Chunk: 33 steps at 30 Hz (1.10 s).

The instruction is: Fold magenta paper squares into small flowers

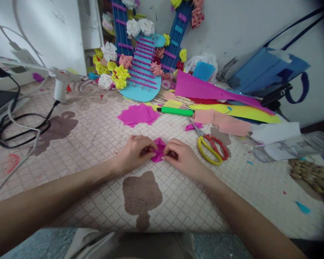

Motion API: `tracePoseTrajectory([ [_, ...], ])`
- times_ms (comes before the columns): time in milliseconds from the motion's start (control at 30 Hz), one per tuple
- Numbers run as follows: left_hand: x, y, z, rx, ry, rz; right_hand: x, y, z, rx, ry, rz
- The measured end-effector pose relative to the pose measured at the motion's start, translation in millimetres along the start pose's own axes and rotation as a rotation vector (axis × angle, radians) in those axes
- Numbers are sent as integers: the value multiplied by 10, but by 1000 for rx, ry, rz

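A small folded piece of magenta paper (158, 149) is held between both hands just above the tablecloth. My left hand (137, 151) pinches its left edge between thumb and fingers. On the opposite edge, my right hand (182, 156) grips the paper the same way. Behind the hands lies a stack of magenta paper pieces (138, 115). To the right of my right hand rest scissors (211, 146) with red and yellow handles, their blades over a small magenta scrap (192, 126). A green marker-like tool (177, 111) lies beyond.
A white glue gun (61, 85) stands at left, with cables (29, 126) nearby. Blue paper instruments (142, 79) with crumpled paper flowers lean at the back. Coloured paper sheets (221, 92), a clear bottle (294, 145) and a heap of nuts (311, 176) lie on the right.
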<state>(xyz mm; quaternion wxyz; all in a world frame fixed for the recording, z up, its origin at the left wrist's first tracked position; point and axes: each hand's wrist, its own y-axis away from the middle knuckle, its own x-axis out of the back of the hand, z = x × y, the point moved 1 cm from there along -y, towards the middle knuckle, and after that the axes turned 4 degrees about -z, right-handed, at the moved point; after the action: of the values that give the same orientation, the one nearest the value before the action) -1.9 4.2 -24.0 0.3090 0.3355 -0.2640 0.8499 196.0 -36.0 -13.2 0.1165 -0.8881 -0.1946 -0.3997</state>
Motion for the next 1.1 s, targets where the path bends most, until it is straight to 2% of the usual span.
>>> tracePoseTrajectory([
  [233,133,9,-10,-69,60,-107,58,7,-2,50,-9,-36],
  [600,-15,-6,23,-9,-44,-25,-105,7,-70,-18,48,27],
  [700,49,-4,-10,-45,-4,-83,-43,14,-66,5,-2,-18],
  [867,201,6,-86,-142,123,-266,116,33,-49,106,-99,-198],
  [967,248,9,-111,-168,156,-300,166,44,-10,121,-97,-249],
  [1100,260,8,-148,-191,185,-319,175,44,27,126,-84,-240],
])
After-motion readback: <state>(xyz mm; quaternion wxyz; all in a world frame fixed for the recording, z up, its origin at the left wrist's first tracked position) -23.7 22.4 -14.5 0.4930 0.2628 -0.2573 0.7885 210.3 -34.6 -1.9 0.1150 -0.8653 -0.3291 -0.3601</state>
